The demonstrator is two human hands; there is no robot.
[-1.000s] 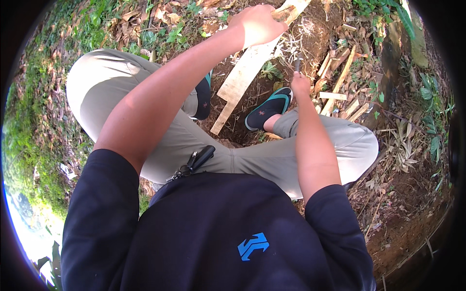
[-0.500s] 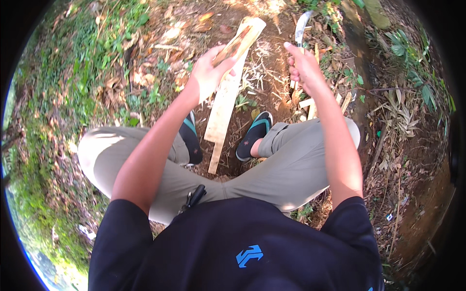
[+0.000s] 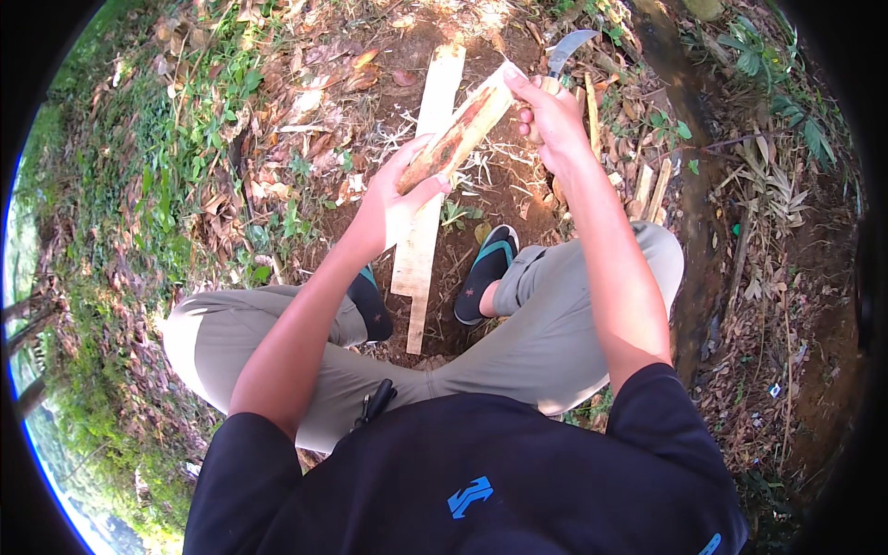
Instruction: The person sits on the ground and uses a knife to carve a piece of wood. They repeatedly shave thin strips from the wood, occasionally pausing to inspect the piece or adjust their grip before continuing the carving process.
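Observation:
Gripped in my left hand [image 3: 392,202] is a short piece of wood [image 3: 465,129] with a dark brown streak along its face, tilted up to the right. My right hand [image 3: 558,125] is closed round the wooden handle of a sickle [image 3: 567,51], whose curved blade points away and to the right. The right thumb rests at the far end of the wood piece. Beneath the wood piece, a long pale plank [image 3: 418,254] with a notched near end lies on the ground between my feet, partly covered by my left hand and the wood.
Split wood sticks [image 3: 650,192] lie beyond my right knee. A dark log or ridge [image 3: 689,166] runs along the right side. Dry leaves and wood shavings cover the soil, with green plants [image 3: 166,194] at the left. A dark key holder [image 3: 375,402] hangs at my waist.
The wood piece has swung right, away from the plank, and its far end now meets my right hand. The sickle has tilted, its blade tip turning further right.

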